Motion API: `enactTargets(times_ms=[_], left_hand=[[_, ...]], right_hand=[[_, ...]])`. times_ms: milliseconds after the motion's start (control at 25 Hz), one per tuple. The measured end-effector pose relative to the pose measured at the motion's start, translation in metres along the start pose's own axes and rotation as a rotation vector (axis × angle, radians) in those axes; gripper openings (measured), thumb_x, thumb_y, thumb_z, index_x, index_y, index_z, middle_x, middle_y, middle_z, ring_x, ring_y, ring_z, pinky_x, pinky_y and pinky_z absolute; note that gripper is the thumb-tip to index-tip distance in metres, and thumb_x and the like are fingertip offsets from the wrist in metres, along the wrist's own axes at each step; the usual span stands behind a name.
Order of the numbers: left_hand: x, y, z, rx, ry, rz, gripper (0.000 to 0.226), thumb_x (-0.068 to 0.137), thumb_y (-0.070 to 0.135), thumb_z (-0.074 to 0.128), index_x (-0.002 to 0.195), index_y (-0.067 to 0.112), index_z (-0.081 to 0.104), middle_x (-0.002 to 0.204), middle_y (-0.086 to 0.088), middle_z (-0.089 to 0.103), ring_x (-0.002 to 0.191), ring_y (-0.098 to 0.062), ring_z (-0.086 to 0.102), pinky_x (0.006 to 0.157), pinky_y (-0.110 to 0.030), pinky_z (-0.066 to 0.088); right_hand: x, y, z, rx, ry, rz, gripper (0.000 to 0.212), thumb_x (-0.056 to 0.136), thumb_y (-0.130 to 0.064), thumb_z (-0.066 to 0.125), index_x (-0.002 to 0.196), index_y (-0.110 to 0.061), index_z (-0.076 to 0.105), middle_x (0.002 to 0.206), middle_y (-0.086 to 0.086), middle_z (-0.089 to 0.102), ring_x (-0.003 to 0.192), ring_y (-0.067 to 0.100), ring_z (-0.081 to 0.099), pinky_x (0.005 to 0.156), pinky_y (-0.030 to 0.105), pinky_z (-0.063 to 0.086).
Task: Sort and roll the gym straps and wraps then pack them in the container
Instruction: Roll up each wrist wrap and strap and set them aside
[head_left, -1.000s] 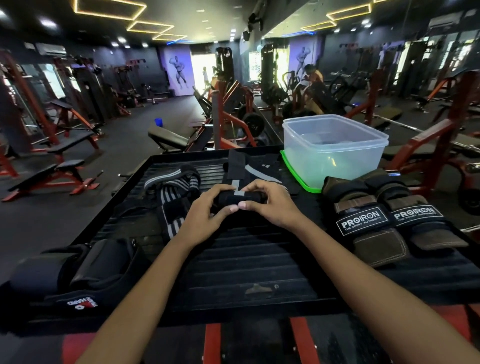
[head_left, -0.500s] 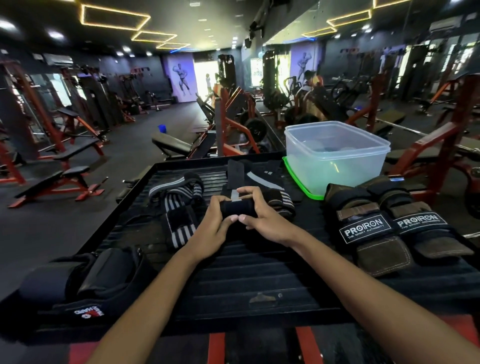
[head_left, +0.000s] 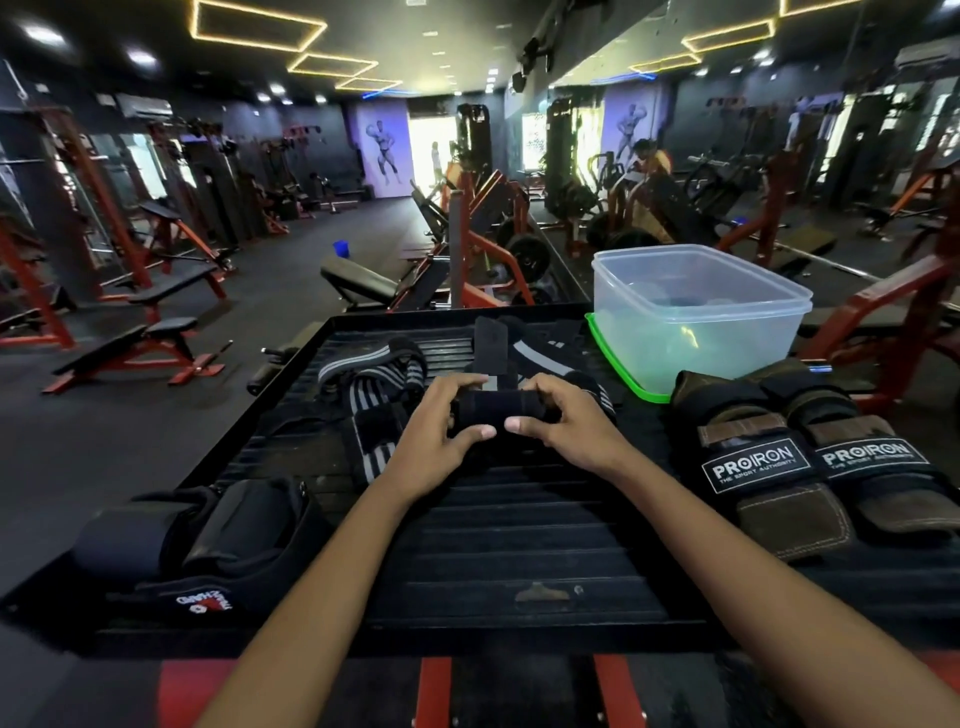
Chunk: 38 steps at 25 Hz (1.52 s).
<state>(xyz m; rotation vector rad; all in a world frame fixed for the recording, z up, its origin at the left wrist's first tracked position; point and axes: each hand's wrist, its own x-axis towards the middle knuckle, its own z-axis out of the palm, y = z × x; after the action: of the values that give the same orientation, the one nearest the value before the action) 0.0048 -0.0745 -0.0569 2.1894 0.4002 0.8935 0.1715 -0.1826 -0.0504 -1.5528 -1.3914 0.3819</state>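
Black wrap (head_left: 494, 411) rolled into tight cylinder; left hand (head_left: 434, 441) and right hand (head_left: 563, 426) grip ends.

A dark gym: black ceiling (head_left: 467, 31) with yellow strip-light rectangles (head_left: 257, 26), dark floor (head_left: 291, 270). Red-framed benches (head_left: 140, 348) stand at left, red machines (head_left: 488, 244) in the middle. A bodybuilder mural (head_left: 384, 150) hangs on the far wall beside a bright doorway (head_left: 431, 150).
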Motion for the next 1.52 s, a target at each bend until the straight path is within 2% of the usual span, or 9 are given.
enactTargets(times_ms=[160, 280, 480, 640, 800, 960, 1200, 1320, 1520], left_hand=[[0.001, 0.004, -0.004, -0.04, 0.073, -0.011, 0.03, 0.084, 0.006, 0.07, 0.111, 0.015, 0.06, 0.111, 0.002, 0.064, 0.097, -0.007, 0.062, 0.082, -0.019, 0.05], [0.001, 0.005, -0.005, -0.02, 0.108, -0.011, 0.026, 0.087, 0.013, 0.068, 0.111, 0.019, 0.061, 0.107, 0.008, 0.066, 0.095, -0.001, 0.062, 0.082, -0.012, 0.046], [0.003, 0.003, -0.004, -0.023, 0.074, -0.033, 0.038, 0.082, 0.016, 0.074, 0.117, 0.021, 0.061, 0.113, 0.011, 0.065, 0.103, 0.001, 0.061, 0.088, -0.014, 0.047], [0.003, 0.003, -0.004, 0.039, 0.128, 0.019, 0.042, 0.076, 0.01, 0.079, 0.112, 0.025, 0.064, 0.11, 0.012, 0.064, 0.105, 0.003, 0.058, 0.09, -0.01, 0.042], [0.004, 0.002, -0.004, 0.038, 0.173, 0.006, 0.034, 0.077, 0.016, 0.078, 0.109, 0.021, 0.066, 0.108, 0.006, 0.067, 0.102, -0.004, 0.061, 0.09, -0.015, 0.045], [0.004, 0.004, -0.002, 0.073, 0.115, 0.024, 0.04, 0.079, 0.019, 0.078, 0.116, 0.022, 0.065, 0.114, 0.008, 0.066, 0.109, -0.006, 0.059, 0.096, -0.021, 0.045], [0.005, 0.004, -0.004, 0.096, 0.133, 0.089, 0.045, 0.076, 0.015, 0.079, 0.118, 0.023, 0.065, 0.118, 0.008, 0.064, 0.113, -0.005, 0.057, 0.097, -0.015, 0.041], [0.005, 0.004, -0.003, 0.111, 0.152, 0.085, 0.042, 0.082, 0.016, 0.074, 0.122, 0.019, 0.062, 0.12, 0.004, 0.063, 0.114, -0.006, 0.056, 0.096, -0.014, 0.041], [0.004, 0.001, 0.0, 0.102, 0.153, 0.051, 0.036, 0.091, 0.015, 0.064, 0.125, 0.017, 0.052, 0.121, 0.005, 0.057, 0.113, -0.003, 0.053, 0.095, -0.012, 0.04]], right_hand=[[0.0, -0.002, 0.001, 0.038, 0.018, 0.013, 0.019, 0.082, -0.022, 0.076, 0.093, -0.023, 0.061, 0.08, -0.01, 0.062, 0.068, 0.003, 0.056, 0.064, 0.023, 0.046], [-0.001, -0.005, 0.001, 0.092, 0.007, -0.046, 0.04, 0.077, -0.011, 0.079, 0.109, -0.021, 0.057, 0.091, -0.011, 0.063, 0.077, 0.004, 0.059, 0.067, 0.022, 0.05], [0.0, -0.008, -0.001, 0.18, 0.091, -0.04, 0.034, 0.075, 0.001, 0.078, 0.105, -0.006, 0.064, 0.087, -0.014, 0.065, 0.068, -0.007, 0.059, 0.067, 0.016, 0.05], [0.003, -0.009, -0.001, 0.186, 0.087, -0.024, 0.031, 0.077, -0.005, 0.078, 0.105, -0.009, 0.066, 0.088, -0.012, 0.068, 0.061, -0.007, 0.058, 0.065, 0.016, 0.048], [0.001, -0.01, 0.0, 0.138, 0.023, -0.098, 0.041, 0.076, -0.002, 0.078, 0.111, -0.017, 0.062, 0.106, -0.004, 0.065, 0.085, 0.003, 0.062, 0.071, 0.022, 0.052], [-0.001, -0.012, -0.003, 0.187, 0.05, -0.08, 0.039, 0.073, 0.007, 0.076, 0.102, -0.017, 0.064, 0.099, -0.007, 0.067, 0.082, 0.003, 0.064, 0.073, 0.026, 0.055], [-0.001, -0.011, -0.003, 0.165, 0.085, -0.048, 0.036, 0.078, -0.005, 0.077, 0.111, -0.014, 0.066, 0.098, -0.005, 0.069, 0.081, 0.0, 0.064, 0.075, 0.024, 0.053], [-0.002, -0.013, 0.0, 0.167, 0.052, -0.023, 0.057, 0.082, -0.01, 0.075, 0.132, -0.022, 0.051, 0.11, -0.001, 0.066, 0.1, 0.006, 0.064, 0.085, 0.032, 0.054], [-0.001, -0.01, 0.016, 0.139, -0.026, 0.087, 0.085, 0.089, -0.021, 0.067, 0.154, -0.016, 0.013, 0.152, 0.002, 0.037, 0.139, 0.012, 0.036, 0.116, 0.035, 0.029]])
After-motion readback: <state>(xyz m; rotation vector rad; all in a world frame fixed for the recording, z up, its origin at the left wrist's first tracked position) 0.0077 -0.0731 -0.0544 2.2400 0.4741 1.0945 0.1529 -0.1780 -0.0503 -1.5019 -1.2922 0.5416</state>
